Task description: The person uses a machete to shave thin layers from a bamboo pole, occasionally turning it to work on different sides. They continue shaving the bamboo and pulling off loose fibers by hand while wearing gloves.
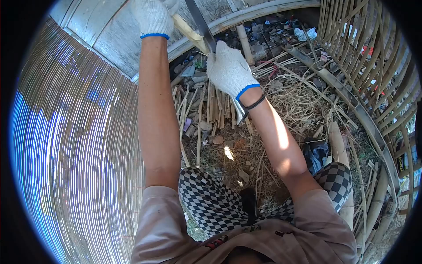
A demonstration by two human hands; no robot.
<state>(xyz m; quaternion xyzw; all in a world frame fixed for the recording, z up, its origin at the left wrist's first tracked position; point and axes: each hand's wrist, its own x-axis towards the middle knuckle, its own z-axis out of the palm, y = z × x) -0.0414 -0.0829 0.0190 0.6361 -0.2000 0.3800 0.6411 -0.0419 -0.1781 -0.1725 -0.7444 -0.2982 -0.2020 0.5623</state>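
Note:
My left hand (154, 16), in a white knit glove with a blue cuff, grips a pale bamboo strip (190, 31) at the top of the view. My right hand (228, 69), gloved the same way, is closed around the handle of a long dark knife (200, 21). The blade rises from my fist and lies against the bamboo strip. Both arms are stretched forward over my checkered trousers (211, 202).
Cut bamboo slats (215, 108) and dry shavings (294, 103) litter the dirt ground. A large woven bamboo mat (74, 145) curves along the left. A bamboo lattice frame (373, 79) stands at the right. A thick bamboo pole (338, 149) lies by my right knee.

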